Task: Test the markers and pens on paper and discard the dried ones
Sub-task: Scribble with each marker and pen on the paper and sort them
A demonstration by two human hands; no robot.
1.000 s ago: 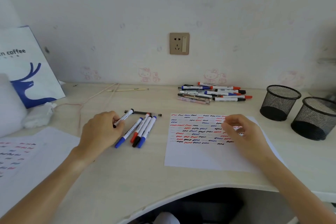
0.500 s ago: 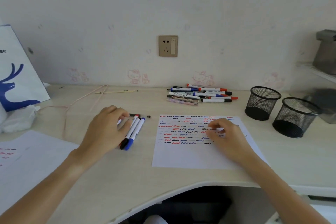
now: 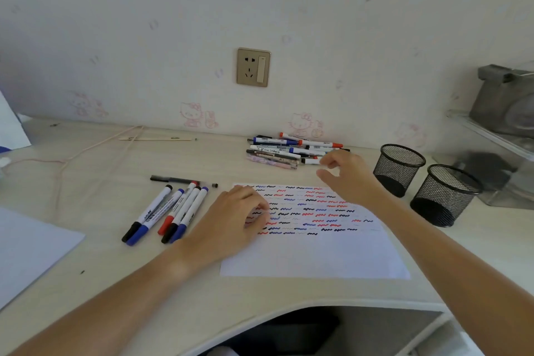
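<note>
Where markers [image 3: 294, 150] pile, right hand [image 3: 346, 176] beside.

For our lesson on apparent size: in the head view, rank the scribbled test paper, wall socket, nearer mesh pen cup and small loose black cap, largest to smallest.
1. Test paper
2. Nearer mesh pen cup
3. Wall socket, farther from the camera
4. Loose black cap

Bare desk [image 3: 95, 182] left of marker row [image 3: 169, 212]; mesh cups [image 3: 424, 182] seemingly crowding right.
</note>
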